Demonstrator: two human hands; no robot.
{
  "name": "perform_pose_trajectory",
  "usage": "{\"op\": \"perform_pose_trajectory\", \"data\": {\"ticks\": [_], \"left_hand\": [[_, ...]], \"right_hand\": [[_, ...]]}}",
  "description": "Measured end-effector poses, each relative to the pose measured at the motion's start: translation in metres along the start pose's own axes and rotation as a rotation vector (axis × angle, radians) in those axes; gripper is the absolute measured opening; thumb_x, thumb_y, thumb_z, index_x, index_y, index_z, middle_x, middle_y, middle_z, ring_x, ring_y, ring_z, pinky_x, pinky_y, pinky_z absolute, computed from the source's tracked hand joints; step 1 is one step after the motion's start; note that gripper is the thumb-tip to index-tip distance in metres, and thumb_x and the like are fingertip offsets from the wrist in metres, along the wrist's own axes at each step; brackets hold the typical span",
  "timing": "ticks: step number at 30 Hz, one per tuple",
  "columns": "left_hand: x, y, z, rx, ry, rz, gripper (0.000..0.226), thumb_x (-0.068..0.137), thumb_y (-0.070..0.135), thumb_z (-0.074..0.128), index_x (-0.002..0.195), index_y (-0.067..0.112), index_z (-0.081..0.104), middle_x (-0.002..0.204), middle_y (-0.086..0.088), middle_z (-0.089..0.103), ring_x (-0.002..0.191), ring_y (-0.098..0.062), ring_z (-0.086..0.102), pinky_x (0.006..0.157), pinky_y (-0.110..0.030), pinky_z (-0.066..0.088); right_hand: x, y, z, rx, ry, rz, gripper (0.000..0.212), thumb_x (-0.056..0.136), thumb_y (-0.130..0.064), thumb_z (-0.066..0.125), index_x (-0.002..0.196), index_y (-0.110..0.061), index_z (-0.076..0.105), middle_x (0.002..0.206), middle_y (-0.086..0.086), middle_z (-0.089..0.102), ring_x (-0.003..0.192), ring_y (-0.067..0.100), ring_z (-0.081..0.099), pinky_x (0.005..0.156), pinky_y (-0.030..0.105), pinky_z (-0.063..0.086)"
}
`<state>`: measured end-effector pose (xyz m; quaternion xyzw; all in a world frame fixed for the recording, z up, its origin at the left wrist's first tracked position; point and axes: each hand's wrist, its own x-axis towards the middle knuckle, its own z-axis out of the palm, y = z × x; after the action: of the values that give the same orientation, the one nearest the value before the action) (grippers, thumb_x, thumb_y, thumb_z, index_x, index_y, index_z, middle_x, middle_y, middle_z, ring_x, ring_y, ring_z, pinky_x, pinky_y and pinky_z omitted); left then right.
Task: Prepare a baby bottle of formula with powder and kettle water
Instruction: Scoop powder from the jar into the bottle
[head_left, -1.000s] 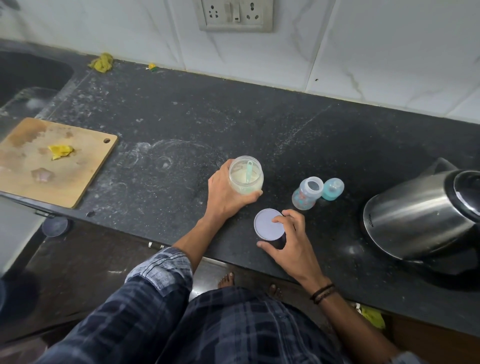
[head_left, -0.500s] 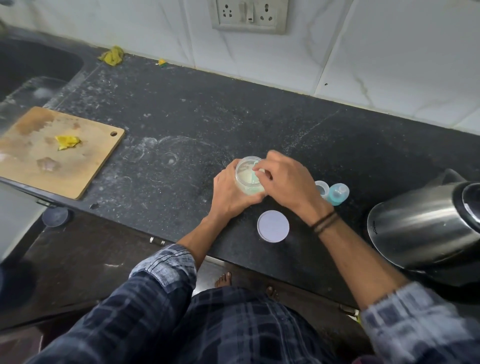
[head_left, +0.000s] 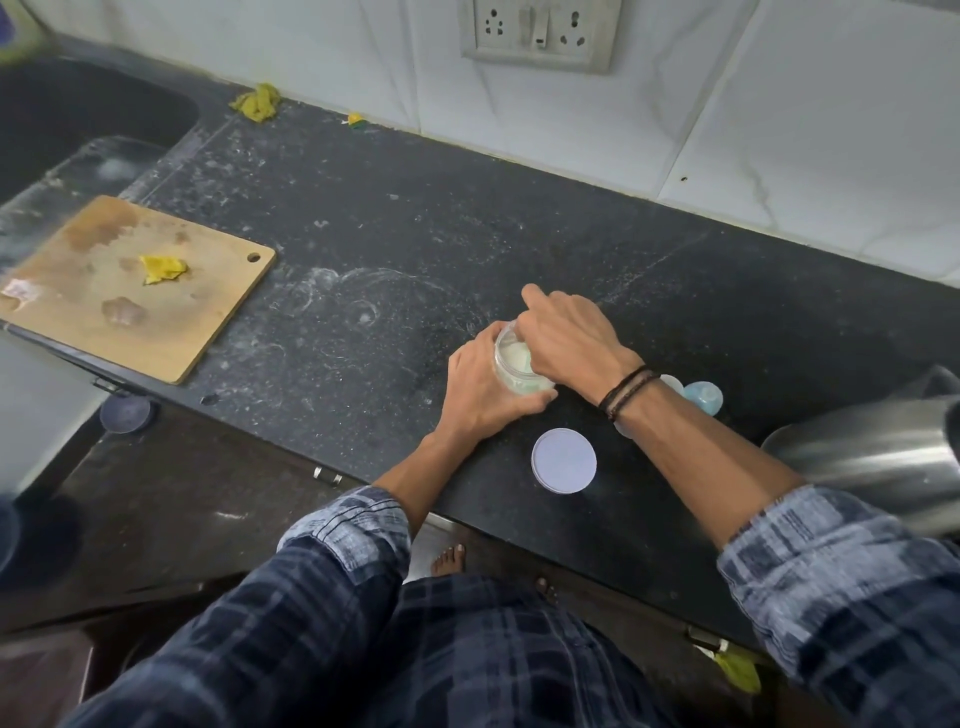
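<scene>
My left hand (head_left: 480, 387) grips the clear powder jar (head_left: 514, 366) from the left, holding it on the black counter (head_left: 395, 291). Pale powder shows inside the jar. My right hand (head_left: 569, 340) lies over the jar's mouth with its fingers curled down into it; the scoop is hidden under them. The jar's round white lid (head_left: 563, 460) lies flat near the counter's front edge. My right wrist covers most of the baby bottle (head_left: 674, 383). The bottle's blue cap (head_left: 705, 397) lies just right of it. The steel kettle (head_left: 872, 462) stands at the far right.
A wooden cutting board (head_left: 130, 286) with yellow scraps overhangs the counter's left front edge, beside a dark sink (head_left: 78, 119). A yellow rag (head_left: 257, 103) lies by the tiled wall. A socket panel (head_left: 540, 34) is on the wall above.
My right hand left the lid on the counter, crossed to the jar and pushed its fingers into the mouth. The left hand kept its hold on the jar.
</scene>
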<state>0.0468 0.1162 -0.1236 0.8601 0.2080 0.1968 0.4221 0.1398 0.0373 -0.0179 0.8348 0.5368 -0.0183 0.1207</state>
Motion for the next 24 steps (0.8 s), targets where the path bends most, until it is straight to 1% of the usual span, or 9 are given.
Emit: {"op": "perform_pose_trajectory", "data": {"ticks": [2,4,6,9,11,14,18,21,24], "left_hand": [[0.000,-0.001,0.000,0.004,-0.001,-0.007,0.075,0.054,0.052,0.086,0.119,0.033,0.053,0.108,0.021,0.059,0.100,-0.003,0.059,0.093,-0.038,0.048],[-0.001,0.000,0.000,0.001,0.004,-0.010,0.077,0.054,0.051,0.087,0.120,0.035,0.051,0.109,0.021,0.059,0.101,-0.003,0.059,0.094,-0.037,0.048],[-0.002,0.002,-0.001,-0.006,0.010,-0.009,0.078,0.054,0.049,0.088,0.120,0.037,0.049,0.109,0.021,0.060,0.101,-0.002,0.059,0.094,-0.035,0.048],[-0.001,0.005,-0.002,-0.002,0.011,-0.015,0.073,0.053,0.049,0.087,0.115,0.035,0.051,0.104,0.019,0.061,0.097,-0.004,0.061,0.090,-0.036,0.050],[0.000,0.006,-0.002,0.008,0.014,-0.015,0.071,0.053,0.049,0.086,0.113,0.035,0.051,0.102,0.017,0.061,0.094,-0.005,0.061,0.088,-0.037,0.050],[-0.001,0.006,-0.002,0.006,0.024,-0.005,0.073,0.053,0.048,0.087,0.115,0.036,0.051,0.103,0.017,0.062,0.095,-0.005,0.061,0.089,-0.037,0.050],[-0.002,0.006,-0.003,0.003,0.027,0.005,0.075,0.053,0.045,0.088,0.118,0.038,0.051,0.108,0.017,0.062,0.100,-0.006,0.061,0.091,-0.037,0.050],[-0.003,0.009,-0.003,0.003,0.029,0.017,0.076,0.054,0.042,0.091,0.118,0.041,0.050,0.109,0.022,0.059,0.101,-0.002,0.058,0.093,-0.030,0.047],[-0.003,0.011,-0.004,0.009,0.031,0.025,0.075,0.055,0.040,0.091,0.116,0.044,0.048,0.107,0.022,0.059,0.100,-0.001,0.057,0.092,-0.026,0.045]], "right_hand": [[-0.001,0.001,-0.001,0.010,-0.010,0.010,0.025,0.093,-0.004,0.056,0.111,-0.011,0.071,0.120,0.010,0.051,0.088,0.029,0.061,0.066,0.037,0.036],[-0.002,0.003,0.000,0.042,-0.007,0.025,0.022,0.093,-0.001,0.056,0.106,-0.009,0.071,0.120,0.011,0.050,0.081,0.027,0.052,0.066,0.037,0.036],[-0.003,0.005,0.001,0.092,0.014,0.041,0.021,0.092,0.000,0.057,0.104,-0.009,0.071,0.119,0.010,0.048,0.081,0.025,0.048,0.065,0.037,0.038],[-0.006,0.007,0.002,0.157,0.059,0.048,0.021,0.091,-0.001,0.058,0.105,-0.009,0.071,0.116,0.008,0.048,0.090,0.028,0.055,0.065,0.039,0.044],[-0.009,0.008,0.002,0.187,0.088,0.058,0.020,0.091,-0.003,0.057,0.106,-0.010,0.070,0.113,0.007,0.052,0.093,0.028,0.057,0.068,0.039,0.047],[-0.013,0.009,0.003,0.216,0.108,0.095,0.019,0.093,-0.005,0.054,0.105,-0.009,0.069,0.108,0.006,0.057,0.094,0.028,0.059,0.068,0.037,0.044],[-0.018,0.008,0.006,0.235,0.127,0.126,0.022,0.095,-0.006,0.053,0.109,-0.009,0.070,0.110,0.008,0.059,0.096,0.030,0.062,0.071,0.039,0.046],[-0.020,0.009,0.007,0.257,0.128,0.125,0.024,0.096,-0.005,0.053,0.113,-0.009,0.071,0.111,0.009,0.058,0.095,0.030,0.062,0.068,0.038,0.044],[-0.020,0.008,0.008,0.262,0.136,0.117,0.025,0.097,-0.005,0.053,0.114,-0.010,0.071,0.111,0.008,0.056,0.095,0.030,0.062,0.067,0.037,0.041]]}}
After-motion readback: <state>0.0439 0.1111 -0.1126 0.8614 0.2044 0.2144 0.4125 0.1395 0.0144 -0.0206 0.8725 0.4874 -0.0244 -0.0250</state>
